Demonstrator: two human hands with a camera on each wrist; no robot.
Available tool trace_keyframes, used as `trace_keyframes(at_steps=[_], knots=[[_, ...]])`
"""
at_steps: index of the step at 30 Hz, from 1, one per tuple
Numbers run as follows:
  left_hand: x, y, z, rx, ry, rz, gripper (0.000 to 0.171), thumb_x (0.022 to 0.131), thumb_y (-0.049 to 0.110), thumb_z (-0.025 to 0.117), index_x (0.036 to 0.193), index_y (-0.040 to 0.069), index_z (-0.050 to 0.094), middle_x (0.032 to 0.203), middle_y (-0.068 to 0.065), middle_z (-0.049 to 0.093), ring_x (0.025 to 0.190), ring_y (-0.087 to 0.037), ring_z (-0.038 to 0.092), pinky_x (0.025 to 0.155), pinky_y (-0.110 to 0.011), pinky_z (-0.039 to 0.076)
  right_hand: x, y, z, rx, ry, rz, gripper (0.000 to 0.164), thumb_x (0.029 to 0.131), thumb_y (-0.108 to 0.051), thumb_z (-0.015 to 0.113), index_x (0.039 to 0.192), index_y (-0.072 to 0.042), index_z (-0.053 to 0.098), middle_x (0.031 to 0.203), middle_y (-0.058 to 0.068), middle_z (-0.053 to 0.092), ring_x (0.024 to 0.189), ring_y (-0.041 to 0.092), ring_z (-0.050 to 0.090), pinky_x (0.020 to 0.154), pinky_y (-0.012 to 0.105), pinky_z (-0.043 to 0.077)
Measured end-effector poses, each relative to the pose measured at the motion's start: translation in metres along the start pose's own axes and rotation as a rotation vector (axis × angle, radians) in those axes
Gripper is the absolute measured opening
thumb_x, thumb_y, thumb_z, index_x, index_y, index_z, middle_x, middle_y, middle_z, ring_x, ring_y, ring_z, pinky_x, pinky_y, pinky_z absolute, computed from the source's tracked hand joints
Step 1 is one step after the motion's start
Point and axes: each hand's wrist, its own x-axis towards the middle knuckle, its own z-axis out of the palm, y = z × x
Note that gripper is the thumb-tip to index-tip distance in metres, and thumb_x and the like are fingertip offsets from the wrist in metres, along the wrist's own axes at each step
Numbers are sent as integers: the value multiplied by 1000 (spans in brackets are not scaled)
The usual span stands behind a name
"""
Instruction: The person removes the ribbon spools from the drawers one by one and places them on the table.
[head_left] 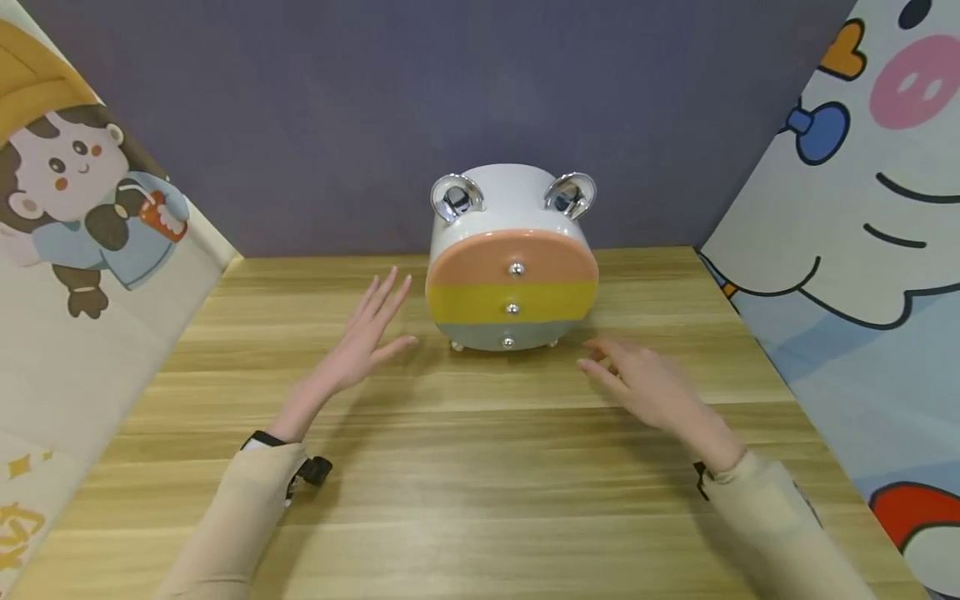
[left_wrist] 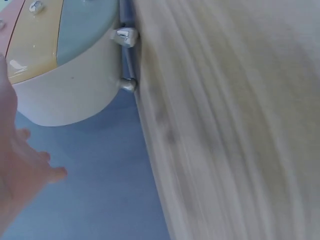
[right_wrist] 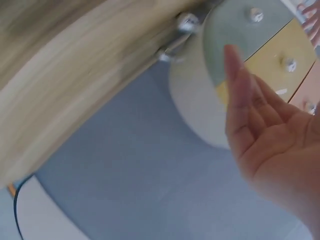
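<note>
A small white drawer box (head_left: 510, 193) with two silver ears stands at the back of the table on short feet. Its rounded front has an orange drawer (head_left: 472, 262), a yellow drawer (head_left: 472, 305) and a grey-blue drawer (head_left: 480, 335), all closed, each with a silver knob. Left of the box, my left hand (head_left: 365, 333) is held with fingers straight and thumb spread, apart from it. My right hand (head_left: 637, 379) hovers by the box's lower right side, fingers lightly bent and holding nothing. In the right wrist view, the right hand (right_wrist: 275, 130) overlaps the box's front.
The wooden table (head_left: 465, 483) runs back to a dark grey-blue wall (head_left: 337, 125). Cartoon-printed panels flank it: the left panel (head_left: 97, 358) and the right panel (head_left: 885, 400). A dark wrist strap (head_left: 262, 438) is on the left wrist.
</note>
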Motion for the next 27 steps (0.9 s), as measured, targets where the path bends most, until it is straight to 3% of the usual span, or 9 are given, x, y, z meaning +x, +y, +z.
trace_keyframes(at_steps=[3,7,11,14,17,19,23,27], knots=[[9,-1,-3,-88,37,31,80,98,24,61,161,22,11,169,-5,0,155,-40,-2,119,-70,1,7,-10,7,194,-9,-44,45,108,-39,39,129,-6,61,111,12,73,89,23,71,74,37,58],[23,-1,-7,-214,69,38,70,103,33,52,161,23,12,170,-2,4,156,-34,2,123,-63,0,16,-23,14,527,-98,-68,45,110,-33,31,127,-3,61,113,17,72,90,28,71,76,35,59],[36,0,-10,-314,109,14,63,106,37,43,160,24,14,169,2,8,157,-28,7,125,-59,5,26,-38,18,798,-224,-41,55,110,-41,25,132,0,55,122,23,67,93,27,71,78,32,59],[48,1,-11,-381,149,11,58,108,27,41,160,20,17,169,-3,13,157,-26,10,126,-55,9,34,-49,18,902,-291,-12,61,109,-47,21,137,1,48,128,24,63,95,21,71,82,31,58],[59,13,-15,-452,169,14,58,108,31,37,159,11,19,168,-10,14,156,-29,11,127,-52,10,44,-61,16,984,-313,28,66,108,-51,21,140,2,44,127,18,65,95,17,71,84,30,57],[67,14,-13,-470,185,16,65,106,46,34,159,12,20,168,-8,15,156,-27,12,127,-49,11,50,-67,14,1054,-316,57,70,107,-53,21,141,4,41,120,9,69,93,15,71,85,31,57],[84,11,-7,-494,202,28,76,100,59,30,159,11,21,168,-9,15,156,-28,12,127,-49,11,61,-76,8,1192,-341,82,67,108,-52,20,137,3,44,108,-6,71,92,14,71,84,29,56],[96,2,2,-523,206,6,88,92,72,25,159,15,20,169,-7,12,157,-29,6,126,-54,3,71,-80,4,1295,-393,82,70,108,-51,14,140,4,41,110,-4,70,93,14,68,84,26,55]])
